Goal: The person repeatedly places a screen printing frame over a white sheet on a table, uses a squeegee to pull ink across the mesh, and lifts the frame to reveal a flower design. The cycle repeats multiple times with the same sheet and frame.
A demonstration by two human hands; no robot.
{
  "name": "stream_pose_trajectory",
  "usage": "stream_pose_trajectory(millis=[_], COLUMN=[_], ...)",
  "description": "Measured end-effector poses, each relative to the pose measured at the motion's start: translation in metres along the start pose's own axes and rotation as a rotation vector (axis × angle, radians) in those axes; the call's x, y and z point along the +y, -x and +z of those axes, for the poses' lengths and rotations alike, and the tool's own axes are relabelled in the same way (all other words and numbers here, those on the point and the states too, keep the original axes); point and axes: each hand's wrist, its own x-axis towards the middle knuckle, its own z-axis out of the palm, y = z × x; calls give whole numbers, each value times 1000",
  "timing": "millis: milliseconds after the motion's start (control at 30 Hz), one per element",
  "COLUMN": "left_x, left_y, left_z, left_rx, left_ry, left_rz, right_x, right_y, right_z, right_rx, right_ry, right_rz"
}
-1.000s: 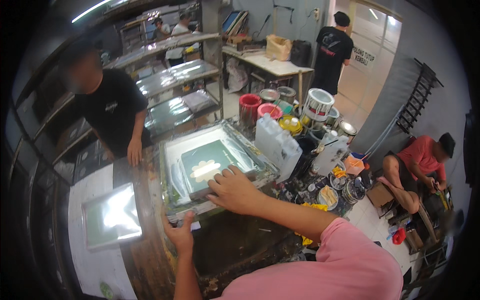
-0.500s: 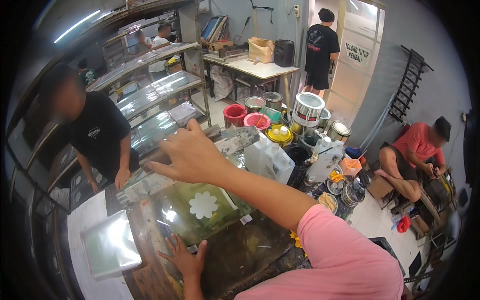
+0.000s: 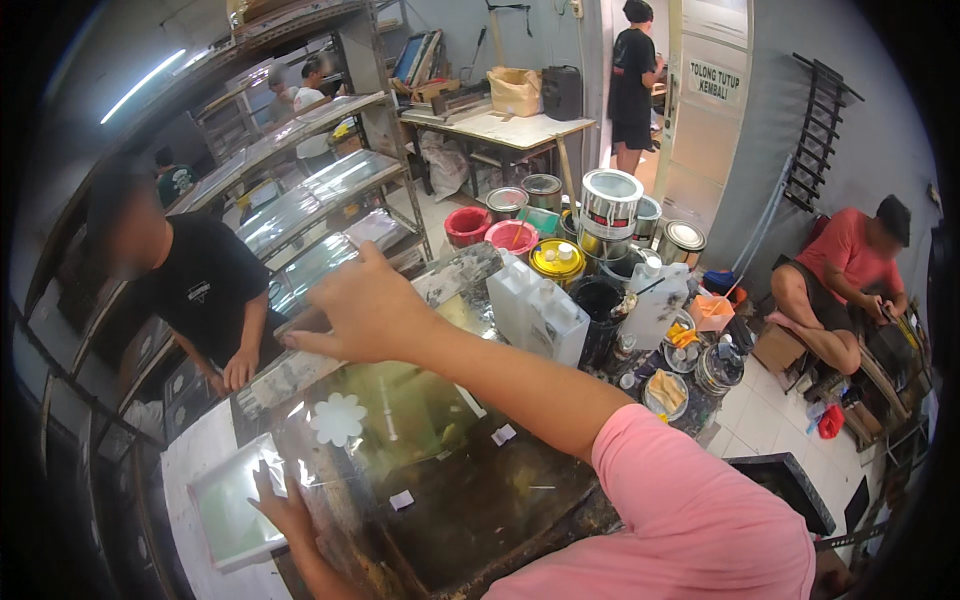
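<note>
My right hand (image 3: pixel 370 312) reaches across the far side of the work table, its fingers curled round a brownish wooden bar (image 3: pixel 312 320) that is mostly hidden behind the hand. Below it lies a greenish, see-through sheet or screen (image 3: pixel 440 400) bearing a white flower shape (image 3: pixel 338 420). My left hand (image 3: pixel 285 505) is open, fingers spread over the right edge of a shiny, pale rectangular panel with a white rim (image 3: pixel 215 530). Whether the fingertips touch it, I cannot tell. Two small white scraps (image 3: pixel 401 500) lie on the dark glossy table surface (image 3: pixel 470 530).
Across the table stands a person in a black shirt (image 3: pixel 215 290), hands near its edge. White jugs (image 3: pixel 550 325), paint cans (image 3: pixel 612 205) and pots crowd the right side. A drying rack (image 3: pixel 330 185) is at left; someone in a red shirt (image 3: pixel 850 255) sits at right.
My left hand has moved left from the dark table surface to the shiny panel. The white flower shape now appears farther left. My right hand keeps its hold. The view has shifted slightly.
</note>
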Motion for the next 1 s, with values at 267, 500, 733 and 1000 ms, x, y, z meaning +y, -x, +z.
stream_pose_trajectory(millis=[267, 500, 733, 1000], left_x=[-90, -80, -79, -135], left_y=[-26, 84, 77, 43], left_z=[-22, -38, -39, -13], left_rx=[-140, -348, -256, -246], left_ry=[-308, -487, -467, -644], left_rz=[-258, -141, -139, 365], right_x=[-7, -7, -11, -5], right_y=[12, 22, 22, 22], right_z=[0, 10, 2, 11], right_rx=[-68, 62, -31, 39], right_ry=[22, 55, 76, -14], right_rz=[23, -15, 23, 19])
